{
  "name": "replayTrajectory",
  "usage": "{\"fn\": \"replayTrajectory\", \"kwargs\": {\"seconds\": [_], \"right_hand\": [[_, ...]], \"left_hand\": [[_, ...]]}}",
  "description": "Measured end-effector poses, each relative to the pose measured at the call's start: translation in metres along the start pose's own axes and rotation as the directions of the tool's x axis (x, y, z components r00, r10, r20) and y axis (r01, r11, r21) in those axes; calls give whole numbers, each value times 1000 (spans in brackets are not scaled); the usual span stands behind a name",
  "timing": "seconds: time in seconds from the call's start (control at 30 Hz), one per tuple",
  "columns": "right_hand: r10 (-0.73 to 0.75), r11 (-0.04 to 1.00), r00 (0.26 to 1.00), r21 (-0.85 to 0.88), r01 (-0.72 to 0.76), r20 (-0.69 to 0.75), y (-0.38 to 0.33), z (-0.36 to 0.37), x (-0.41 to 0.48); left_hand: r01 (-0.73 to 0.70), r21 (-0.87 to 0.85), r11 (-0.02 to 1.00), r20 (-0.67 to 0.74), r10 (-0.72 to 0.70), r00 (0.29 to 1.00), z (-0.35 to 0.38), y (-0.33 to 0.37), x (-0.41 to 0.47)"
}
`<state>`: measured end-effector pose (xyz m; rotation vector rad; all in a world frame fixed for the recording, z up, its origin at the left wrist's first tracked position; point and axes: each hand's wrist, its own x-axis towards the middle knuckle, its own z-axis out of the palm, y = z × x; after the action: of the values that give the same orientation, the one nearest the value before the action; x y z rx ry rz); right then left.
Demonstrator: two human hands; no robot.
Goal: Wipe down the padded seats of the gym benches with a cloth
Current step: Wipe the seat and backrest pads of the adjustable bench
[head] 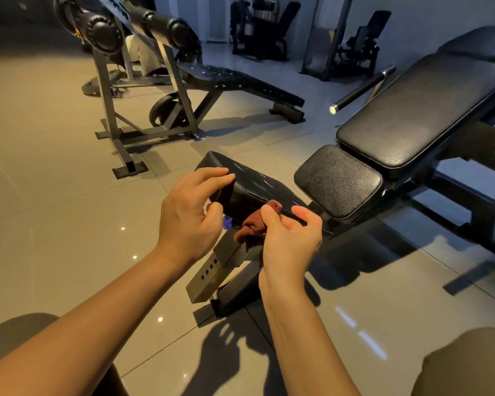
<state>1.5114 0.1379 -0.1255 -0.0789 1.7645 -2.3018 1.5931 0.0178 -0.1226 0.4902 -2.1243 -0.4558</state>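
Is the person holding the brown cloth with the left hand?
No, the brown cloth is bunched up in the right hand, and the left hand has no cloth in it.
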Motion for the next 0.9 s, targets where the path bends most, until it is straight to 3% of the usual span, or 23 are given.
{"fn": "replayTrajectory", "kwargs": {"seconds": [0.27, 0.4, 0.5, 0.57, 0.73, 0.8, 0.9], "right_hand": [[44, 999, 972, 9, -47, 229, -38, 8, -14], [69, 998, 959, -14, -68, 275, -64, 3, -5], [81, 996, 930, -72, -59, 359, -80, 12, -7], [79, 993, 919, -115, -36, 387, -91, 20, -8], [129, 962, 873, -273, 5, 470, -117, 26, -1], [143, 952, 844, -304, 26, 517, -129, 18, 5], [68, 866, 813, -439, 240, 578, -132, 4, 15]], "left_hand": [[180, -336, 925, 63, -168, 984, -21, 4, 0], [133, -391, 911, 124, -92, 988, -38, 16, -1], [43, -351, 936, 197, 29, 980, -42, 26, -2], [22, -316, 948, 174, 35, 984, -45, 30, 1], [125, -363, 923, 72, -106, 992, -52, 38, 11], [237, -471, 850, 93, -219, 971, -53, 38, 16], [424, -606, 674, 169, -411, 896, -53, 37, 23]]}}
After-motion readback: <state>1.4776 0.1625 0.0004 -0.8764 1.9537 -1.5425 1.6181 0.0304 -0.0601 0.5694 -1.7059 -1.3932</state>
